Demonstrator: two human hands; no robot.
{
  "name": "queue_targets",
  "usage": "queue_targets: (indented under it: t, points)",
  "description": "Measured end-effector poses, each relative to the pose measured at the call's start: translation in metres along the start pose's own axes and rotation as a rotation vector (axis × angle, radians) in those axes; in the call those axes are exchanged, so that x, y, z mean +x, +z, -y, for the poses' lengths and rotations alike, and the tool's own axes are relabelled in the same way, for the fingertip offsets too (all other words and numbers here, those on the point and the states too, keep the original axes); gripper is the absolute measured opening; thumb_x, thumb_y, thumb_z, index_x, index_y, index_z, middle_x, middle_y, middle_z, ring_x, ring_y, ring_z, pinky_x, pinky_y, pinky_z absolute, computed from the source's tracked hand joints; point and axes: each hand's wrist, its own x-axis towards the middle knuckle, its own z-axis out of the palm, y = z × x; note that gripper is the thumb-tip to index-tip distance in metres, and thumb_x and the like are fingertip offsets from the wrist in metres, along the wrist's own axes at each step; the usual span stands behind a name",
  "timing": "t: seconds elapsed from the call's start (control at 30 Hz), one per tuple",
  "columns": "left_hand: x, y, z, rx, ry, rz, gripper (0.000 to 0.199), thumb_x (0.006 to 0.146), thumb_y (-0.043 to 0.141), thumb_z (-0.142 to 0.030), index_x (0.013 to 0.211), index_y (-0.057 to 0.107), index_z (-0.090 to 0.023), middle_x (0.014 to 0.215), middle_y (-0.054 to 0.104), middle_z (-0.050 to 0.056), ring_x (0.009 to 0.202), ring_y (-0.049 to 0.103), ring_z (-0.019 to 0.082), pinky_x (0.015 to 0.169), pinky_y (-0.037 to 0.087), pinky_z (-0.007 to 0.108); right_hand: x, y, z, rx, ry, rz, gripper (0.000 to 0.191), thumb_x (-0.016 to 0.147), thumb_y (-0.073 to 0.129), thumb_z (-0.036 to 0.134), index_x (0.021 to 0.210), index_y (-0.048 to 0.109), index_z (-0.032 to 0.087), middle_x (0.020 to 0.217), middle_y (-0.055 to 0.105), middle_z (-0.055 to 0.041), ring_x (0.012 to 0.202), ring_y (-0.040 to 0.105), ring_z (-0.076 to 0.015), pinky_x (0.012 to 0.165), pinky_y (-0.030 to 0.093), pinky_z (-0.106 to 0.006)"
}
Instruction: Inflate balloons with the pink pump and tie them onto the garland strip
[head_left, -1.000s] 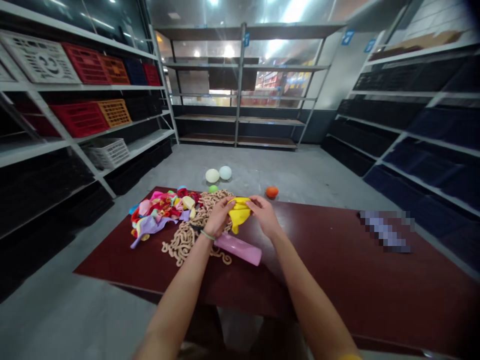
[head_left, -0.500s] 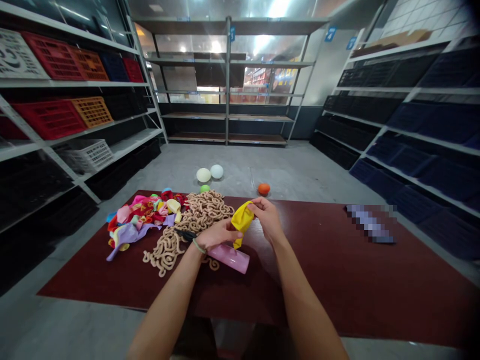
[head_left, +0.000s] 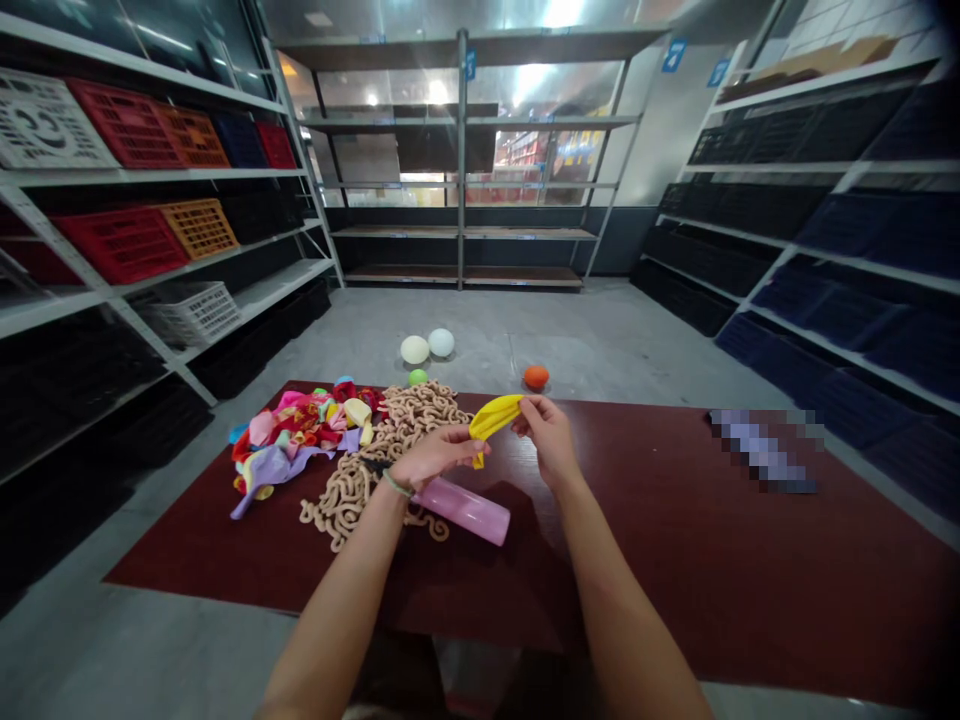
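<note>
A limp yellow balloon [head_left: 495, 415] is stretched between my two hands, above the table. My left hand [head_left: 439, 455] pinches its lower left end between thumb and fingers. The other end is gripped in the fingertips of my right hand [head_left: 547, 435]. Beneath my left hand lies a pink cylinder [head_left: 469, 512], its left end partly covered by my wrist; a black tip [head_left: 375, 465] shows beyond the wrist. To the left, a heap of beige curled strands [head_left: 416, 410] reaches under my left forearm. Farther left is a pile of colourful limp balloons [head_left: 300, 430].
The dark red table [head_left: 637, 560] also bears a blurred purple packet [head_left: 761, 450] at right. Behind it on the floor sit an orange ball [head_left: 536, 377], a green one [head_left: 418, 377] and two pale ones [head_left: 415, 349]. Shelves with crates [head_left: 124, 240] line the sides.
The yellow balloon, hanging bunched and nearly upright before, is now drawn out longer and tilted toward the right. My right hand has moved slightly right. The whole view has shifted a little.
</note>
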Motion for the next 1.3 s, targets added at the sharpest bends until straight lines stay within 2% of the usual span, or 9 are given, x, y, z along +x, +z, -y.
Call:
queue_targets:
  t: [0.17,0.37,0.6,0.7,0.77,0.87,1.03,1.17,1.3]
  points:
    - [-0.010,-0.029,-0.014,0.009,-0.025,-0.039,0.040,0.068,0.083,-0.041,0.096,0.074,-0.013,0.085,0.068,0.007,0.072,0.059,0.010,0.069,0.045,0.022,-0.003,0.006,-0.002,-0.005,0.027,0.047,0.035,0.073,0.071,0.051,0.085,0.062,0.019,0.068,0.066,0.0007,0.055,0.055,-0.0110,0.054,0.040,-0.025]
    - [-0.033,-0.065,-0.019,0.190,0.027,-0.035,0.031,0.070,0.080,-0.038,0.085,0.074,-0.012,0.082,0.068,0.007,0.069,0.056,0.012,0.059,0.040,0.020,-0.013,0.023,-0.015,0.012,0.064,0.177,0.031,0.078,0.069,0.049,0.088,0.061,0.020,0.070,0.066,0.0016,0.059,0.056,-0.0116,0.058,0.041,-0.026]
    - [-0.045,-0.068,-0.015,0.075,-0.004,0.112,0.034,0.072,0.079,-0.041,0.084,0.068,-0.011,0.066,0.059,0.002,0.053,0.047,0.009,0.050,0.037,0.022,-0.017,0.033,-0.023,0.106,0.136,0.168,0.028,0.077,0.071,0.046,0.087,0.061,0.022,0.070,0.065,0.0020,0.061,0.056,-0.0116,0.058,0.041,-0.026]
    - [-0.044,-0.068,-0.013,-0.011,0.006,0.107,0.035,0.069,0.082,-0.038,0.084,0.065,-0.011,0.066,0.057,0.001,0.053,0.048,0.009,0.049,0.038,0.021,-0.015,0.036,-0.014,0.157,0.171,0.191,0.031,0.072,0.076,0.043,0.091,0.062,0.022,0.073,0.066,0.0015,0.063,0.057,-0.0121,0.061,0.043,-0.026]
    - [-0.042,-0.071,-0.012,-0.129,0.042,0.034,0.035,0.069,0.083,-0.036,0.084,0.063,-0.012,0.063,0.053,-0.001,0.052,0.046,0.008,0.047,0.038,0.020,-0.012,0.039,-0.004,0.177,0.172,0.207,0.034,0.070,0.078,0.041,0.093,0.062,0.022,0.077,0.066,0.0011,0.067,0.058,-0.0124,0.065,0.045,-0.027]
    - [-0.038,-0.076,-0.013,-0.373,0.187,-0.182,0.031,0.071,0.081,-0.031,0.083,0.059,-0.014,0.062,0.049,-0.004,0.050,0.045,0.005,0.046,0.037,0.016,-0.007,0.044,0.008,0.072,0.145,0.278,0.037,0.073,0.075,0.043,0.101,0.061,0.023,0.083,0.067,0.0006,0.068,0.058,-0.0123,0.065,0.044,-0.028]
    - [-0.035,-0.089,-0.017,-0.526,0.398,-0.474,0.026,0.074,0.079,-0.027,0.089,0.061,-0.016,0.069,0.055,-0.004,0.053,0.050,0.005,0.047,0.041,0.016,-0.016,0.050,0.003,-0.530,-0.019,0.556,0.029,0.083,0.062,0.044,0.102,0.061,0.022,0.084,0.064,-0.0004,0.070,0.056,-0.0145,0.065,0.044,-0.029]
    - [-0.034,-0.098,-0.016,-0.580,0.454,-0.611,0.027,0.075,0.078,-0.024,0.098,0.065,-0.018,0.068,0.058,-0.004,0.056,0.055,0.005,0.056,0.049,0.016,-0.043,0.051,-0.009,-0.986,-0.235,0.818,0.033,0.084,0.062,0.043,0.111,0.064,0.023,0.106,0.066,-0.0059,0.094,0.059,-0.0208,0.084,0.044,-0.034]
    - [-0.034,-0.105,-0.013,-0.611,0.452,-0.648,0.028,0.077,0.077,-0.022,0.102,0.067,-0.018,0.075,0.064,-0.002,0.064,0.062,0.007,0.067,0.055,0.019,-0.063,0.049,-0.010,-1.145,-0.291,0.874,0.055,0.085,0.062,0.049,0.134,0.052,0.025,0.123,0.063,-0.0086,0.109,0.057,-0.0254,0.092,0.043,-0.036]
